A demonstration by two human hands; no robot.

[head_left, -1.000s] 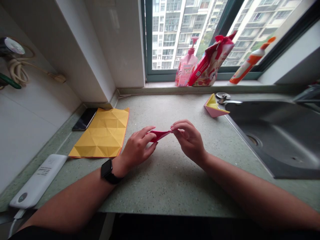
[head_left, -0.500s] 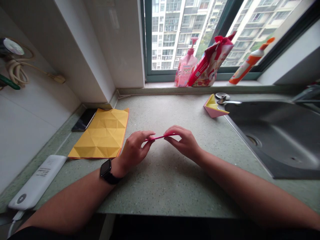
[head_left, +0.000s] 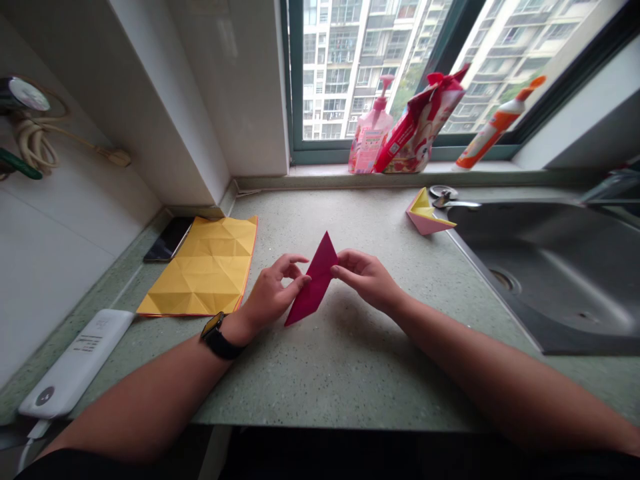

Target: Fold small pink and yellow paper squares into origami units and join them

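A folded piece of red paper (head_left: 313, 283), long and diamond-shaped, stands tilted above the speckled green counter (head_left: 340, 360). My left hand (head_left: 267, 300), with a black watch at the wrist, pinches its left edge between thumb and fingers. My right hand (head_left: 367, 279) pinches the right edge near the upper point. Both hands are closed on the paper at the middle of the counter.
A creased yellow sheet (head_left: 207, 267) lies at the left, beside a dark phone (head_left: 169, 239). A white power bank (head_left: 75, 363) rests at the near left. A small pink-and-yellow folded paper (head_left: 427, 217) sits by the steel sink (head_left: 555, 273). Bottles and a red bag stand on the windowsill.
The red paper was held flat and edge-on between my hands; now it is turned up so its broad face shows, with one point up and one point down.
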